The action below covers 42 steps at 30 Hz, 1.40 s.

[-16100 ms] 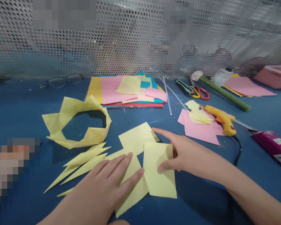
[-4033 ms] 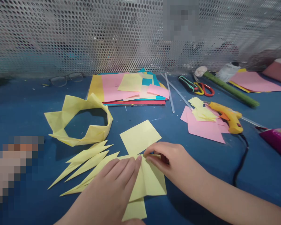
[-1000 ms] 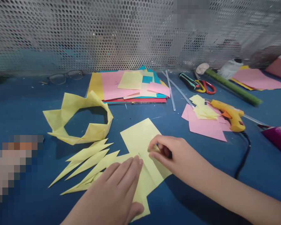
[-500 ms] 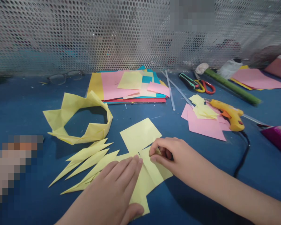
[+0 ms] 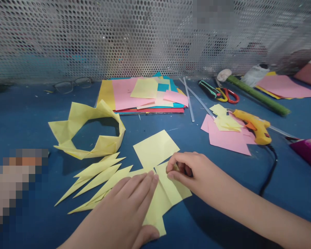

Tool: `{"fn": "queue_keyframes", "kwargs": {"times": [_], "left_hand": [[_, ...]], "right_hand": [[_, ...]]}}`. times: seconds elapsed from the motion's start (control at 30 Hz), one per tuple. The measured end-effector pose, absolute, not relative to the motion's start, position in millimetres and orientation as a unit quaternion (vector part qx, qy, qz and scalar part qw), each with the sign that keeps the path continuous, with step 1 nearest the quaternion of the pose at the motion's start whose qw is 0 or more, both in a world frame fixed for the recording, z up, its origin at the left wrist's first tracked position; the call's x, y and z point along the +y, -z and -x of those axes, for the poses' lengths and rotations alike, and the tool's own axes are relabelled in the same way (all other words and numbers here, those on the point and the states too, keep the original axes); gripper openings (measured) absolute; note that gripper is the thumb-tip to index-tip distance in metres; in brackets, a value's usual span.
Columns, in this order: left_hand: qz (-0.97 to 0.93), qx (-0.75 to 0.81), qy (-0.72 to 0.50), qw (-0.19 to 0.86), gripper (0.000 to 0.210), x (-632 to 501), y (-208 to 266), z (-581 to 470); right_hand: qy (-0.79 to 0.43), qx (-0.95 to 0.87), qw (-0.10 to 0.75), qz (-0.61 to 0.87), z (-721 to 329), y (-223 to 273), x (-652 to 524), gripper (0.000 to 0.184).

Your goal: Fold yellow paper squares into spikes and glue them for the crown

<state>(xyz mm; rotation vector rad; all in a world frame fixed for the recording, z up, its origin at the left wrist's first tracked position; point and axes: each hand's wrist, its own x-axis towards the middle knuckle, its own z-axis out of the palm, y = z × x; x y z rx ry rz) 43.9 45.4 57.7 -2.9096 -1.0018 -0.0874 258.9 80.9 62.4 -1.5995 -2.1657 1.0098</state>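
My left hand (image 5: 126, 204) lies flat with its fingers straight and together, pressing on pale yellow paper. Under and beside it is a creased yellow sheet (image 5: 172, 188). Above this sheet my right hand (image 5: 185, 166) is closed in a loose pinch, thumb and forefinger close together at the paper; anything between the fingertips is hidden. A flat yellow square (image 5: 157, 147) lies just beyond both hands. To the left are several folded, pointed yellow paper pieces (image 5: 98, 180), partly covered by my left hand. Behind them stands a ring of joined folded yellow paper (image 5: 110, 143).
Coloured paper (image 5: 121, 91) is stacked at the back, beside clear glue sticks (image 5: 188, 100). Rightward are a utility knife (image 5: 208, 90), scissors (image 5: 230, 97), a green stem (image 5: 259, 95), pink scraps (image 5: 226, 140) and a corded yellow glue gun (image 5: 254, 124). Eyeglasses (image 5: 64, 87) lie back left.
Both hands keep the same pose on the yellow paper. Only a very slight shift of the whole view shows.
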Motion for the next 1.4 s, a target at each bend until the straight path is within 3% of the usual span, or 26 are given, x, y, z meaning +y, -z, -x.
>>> {"fn": "queue_keyframes", "kwargs": {"times": [0.63, 1.0, 1.23, 1.4], "left_hand": [[0.953, -0.301, 0.015, 0.038, 0.065, 47.9, -56.4, -44.2], [0.96, -0.264, -0.097, 0.007, 0.079, 51.3, -67.1, -53.6], [0.964, -0.25, -0.085, 0.039, 0.085, 51.5, -65.9, -48.9], [0.959, -0.265, -0.01, 0.097, 0.084, 48.4, -59.8, -46.2]], "right_hand": [[-0.378, -0.73, 0.128, 0.554, -260.2, -65.3, 83.7, 0.01], [-0.39, -0.715, 0.125, 0.567, -261.7, -66.8, 83.1, 0.01], [-0.4, -0.706, 0.121, 0.572, -261.5, -67.5, 83.2, 0.008], [-0.411, -0.705, 0.103, 0.568, -263.4, -72.4, 84.7, 0.006]]}}
